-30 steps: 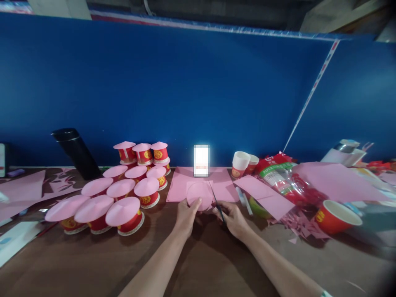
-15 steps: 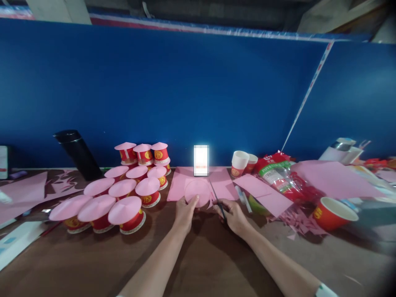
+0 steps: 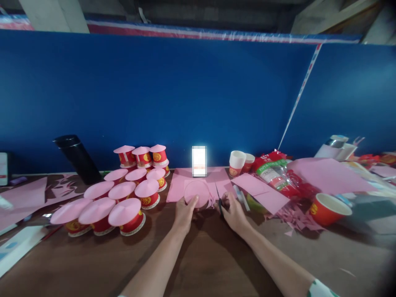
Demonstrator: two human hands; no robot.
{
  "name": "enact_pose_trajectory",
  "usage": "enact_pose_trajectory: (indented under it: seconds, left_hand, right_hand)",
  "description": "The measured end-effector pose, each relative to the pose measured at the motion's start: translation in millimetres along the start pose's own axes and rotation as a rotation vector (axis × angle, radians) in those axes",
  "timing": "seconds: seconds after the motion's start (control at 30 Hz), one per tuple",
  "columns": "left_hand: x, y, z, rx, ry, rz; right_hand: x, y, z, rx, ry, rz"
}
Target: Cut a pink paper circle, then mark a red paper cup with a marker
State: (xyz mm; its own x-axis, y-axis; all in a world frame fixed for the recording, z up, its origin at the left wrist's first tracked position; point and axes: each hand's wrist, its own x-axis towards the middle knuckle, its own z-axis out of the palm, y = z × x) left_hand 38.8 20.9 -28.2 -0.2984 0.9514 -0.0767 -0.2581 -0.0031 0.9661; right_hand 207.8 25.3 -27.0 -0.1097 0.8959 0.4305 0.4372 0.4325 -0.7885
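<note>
My left hand (image 3: 186,209) pinches the lower left edge of a pink paper circle (image 3: 198,190), thumb on top. Around the circle's right side hangs a thin cut strip. In my right hand (image 3: 232,211) is a pair of dark scissors (image 3: 218,199), fingers wrapped round the handles and blades pointing away from me, a little to the right of the circle. Behind the circle lies a larger pink paper sheet (image 3: 177,183) on the table.
At left stand several red cups with pink cone tops (image 3: 124,212) and a black bottle (image 3: 78,159). Right are white-lined cups (image 3: 237,159), a pink sheet (image 3: 262,192), a plastic cup bag (image 3: 272,173), paper scraps (image 3: 298,218) and a red cup (image 3: 328,210). A blue partition (image 3: 185,90) rises behind.
The scissors have shifted slightly right, away from the circle, and their blades point more directly forward. My left hand keeps its hold on the circle. The whole view has shifted slightly.
</note>
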Motion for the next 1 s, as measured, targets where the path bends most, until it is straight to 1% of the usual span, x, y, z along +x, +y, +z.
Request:
enact_pose_trajectory:
  seconds: [0.1,0.17,0.27,0.5,0.67,0.87,1.0]
  left_hand:
    - [0.3,-3.4,-1.0,0.01,-0.029,0.012]
    - [0.7,-5.9,-1.8,0.02,-0.05,0.021]
    - [0.8,-7.3,-2.6,0.034,-0.053,0.042]
    - [-1.6,-5.4,-3.9,0.03,-0.042,0.074]
    - [1.4,-9.4,-4.4,0.053,-0.039,0.108]
    - [-0.4,-6.9,-3.1,0.047,-0.044,0.098]
    - [-2.5,-6.2,-3.1,0.065,-0.041,0.081]
  right_hand:
    - [0.4,0.9,-0.8,-0.107,-0.006,-0.043]
    - [0.4,1.4,-1.2,-0.131,-0.035,-0.054]
    - [0.1,1.9,-1.3,-0.153,-0.044,-0.052]
    - [-1.1,3.5,0.3,-0.169,-0.018,-0.006]
    - [-1.2,5.4,1.6,-0.187,-0.009,-0.017]
    - [0.1,5.7,1.8,-0.219,-0.021,-0.028]
    - [0.0,2.8,0.4,-0.21,0.0,-0.023]
